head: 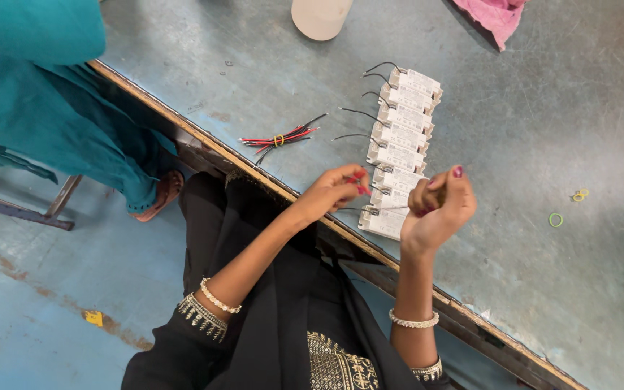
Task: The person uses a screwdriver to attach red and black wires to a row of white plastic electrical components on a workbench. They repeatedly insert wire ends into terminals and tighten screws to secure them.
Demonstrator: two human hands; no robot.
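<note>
The white driver boxes (401,148) are lying in a tidy row on the worn blue-grey table (543,108), each trailing thin black leads toward the table edge. Over the near end of that row, the left hand (334,191) is pinching a short red wire (359,180) between its fingertips, closed tightly on it. Just beside it, above the nearest box, the right hand (438,206) is curling into a loose fist around something slender; what it is holding is too small to tell.

Left of the row, a bundle of red and black wires (279,137) tied with a yellow band is resting near the table edge. Right of the row, well apart, a few loose rubber bands (568,206) are lying. Beyond the far end of the row, a pale round container (319,16) and a pink cloth (496,16) are sitting. Another person in teal clothing (45,94) is sitting left of the table.

The wire looks likely to slip from so fine a pinch, and either wrist, hovering this close, could be nudging the nearest boxes out of line or off the table edge.
</note>
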